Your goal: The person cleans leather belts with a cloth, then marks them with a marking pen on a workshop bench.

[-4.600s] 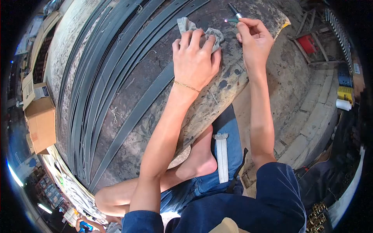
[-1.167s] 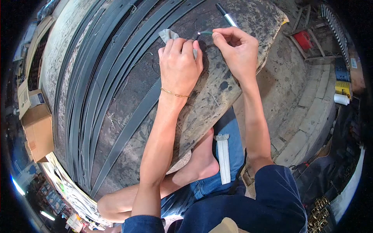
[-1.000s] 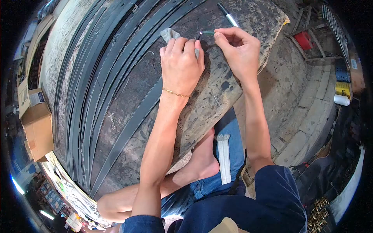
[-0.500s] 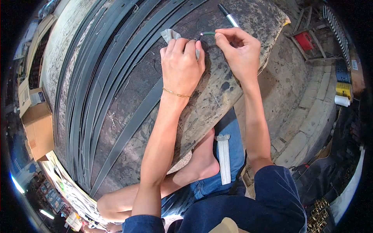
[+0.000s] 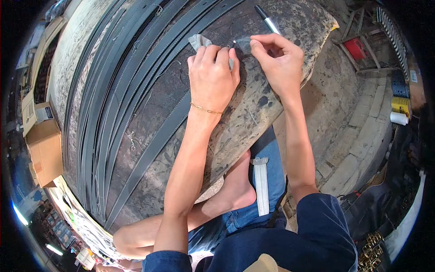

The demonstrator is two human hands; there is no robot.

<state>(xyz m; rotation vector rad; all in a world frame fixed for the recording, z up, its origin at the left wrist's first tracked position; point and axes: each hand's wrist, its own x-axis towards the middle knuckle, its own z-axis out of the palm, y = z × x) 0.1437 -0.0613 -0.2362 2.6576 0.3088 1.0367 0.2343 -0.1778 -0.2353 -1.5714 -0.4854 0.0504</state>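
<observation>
The left hand (image 5: 212, 76), upper centre, clutches a mostly hidden cloth (image 5: 198, 41) and hides part of a strap (image 5: 158, 132); the right hand (image 5: 282, 59) pinches a blurred thing (image 5: 244, 44).

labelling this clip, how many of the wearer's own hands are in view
2: the left hand over the grey cloth, which pokes out past its fingers; the right hand to its right, near the black-and-silver tube. Both show plainly.
</observation>
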